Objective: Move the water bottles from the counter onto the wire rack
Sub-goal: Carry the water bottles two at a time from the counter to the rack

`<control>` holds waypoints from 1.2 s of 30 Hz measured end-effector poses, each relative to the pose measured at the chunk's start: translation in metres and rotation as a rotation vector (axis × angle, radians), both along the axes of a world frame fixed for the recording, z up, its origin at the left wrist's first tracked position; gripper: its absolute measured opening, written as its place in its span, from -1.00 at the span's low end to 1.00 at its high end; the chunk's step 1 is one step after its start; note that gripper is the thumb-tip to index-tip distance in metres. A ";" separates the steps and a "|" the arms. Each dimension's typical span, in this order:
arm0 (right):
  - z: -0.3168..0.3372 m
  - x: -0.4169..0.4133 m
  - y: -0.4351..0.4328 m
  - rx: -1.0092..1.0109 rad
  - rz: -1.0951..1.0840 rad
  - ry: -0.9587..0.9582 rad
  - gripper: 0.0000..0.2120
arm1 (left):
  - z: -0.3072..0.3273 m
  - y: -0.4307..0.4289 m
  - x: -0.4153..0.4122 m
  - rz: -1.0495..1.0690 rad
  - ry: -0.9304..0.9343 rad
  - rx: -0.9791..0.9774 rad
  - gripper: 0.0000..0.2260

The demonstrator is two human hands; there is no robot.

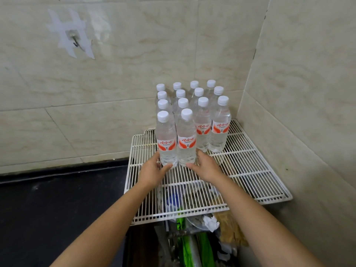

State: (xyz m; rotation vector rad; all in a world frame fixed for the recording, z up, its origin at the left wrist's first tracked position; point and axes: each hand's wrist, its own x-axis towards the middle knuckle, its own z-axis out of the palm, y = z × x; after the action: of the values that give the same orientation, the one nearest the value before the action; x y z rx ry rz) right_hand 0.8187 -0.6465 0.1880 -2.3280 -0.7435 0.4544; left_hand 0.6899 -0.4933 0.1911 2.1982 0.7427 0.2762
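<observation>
A white-coated wire rack (pixel 250 170) sits in the corner of beige marbled wall tiles (pixel 115 93). It carries fourteen clear plastic water bottles (pixel 220 128) with white screw caps and red-and-white labels. They all stand upright in tight rows on the back half of the rack, with three full rows of four towards the rear. The front row has only two, both on the rack's left side. These are the left front bottle (pixel 166 139) and the right front bottle (pixel 186 143), which touch each other. The left hand (pixel 153 170) grips the base of the left front bottle, with the thumb across its front and the fingers curled round its outer side. The right hand (pixel 207 167) grips the base of the right front bottle in the same way, with the thumb at the front and the fingers wrapped up the side. Both bottle bases rest on the rack wires. The front half of the rack is bare wire. A dark, glossy counter (pixel 57 209) lies to the left of the rack. Beneath the rack sits a jumble of green packaging and crumpled paper (pixel 192 243). High on the wall to the rack's left, a small metal hook (pixel 75 42) is held on by crossed clear tape.
</observation>
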 end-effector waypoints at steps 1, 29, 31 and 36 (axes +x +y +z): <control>0.002 -0.001 -0.002 0.021 -0.022 -0.006 -0.27 | 0.005 0.000 -0.004 -0.001 -0.007 0.016 -0.41; 0.066 -0.410 0.273 0.645 0.685 -0.646 -0.37 | 0.083 0.131 -0.527 0.959 0.144 1.004 -0.41; 0.069 -0.460 0.303 0.657 0.738 -0.634 -0.37 | 0.082 0.146 -0.574 0.973 0.180 1.010 -0.40; 0.070 -0.554 0.363 0.676 0.860 -0.616 -0.38 | 0.084 0.190 -0.661 1.026 0.246 0.992 -0.40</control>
State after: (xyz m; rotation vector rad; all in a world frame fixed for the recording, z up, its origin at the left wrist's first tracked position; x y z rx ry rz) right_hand 0.2645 -0.2837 0.2576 -1.4017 -1.8644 -0.1913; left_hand 0.0293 -0.3037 0.2755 2.5035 2.2148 1.0730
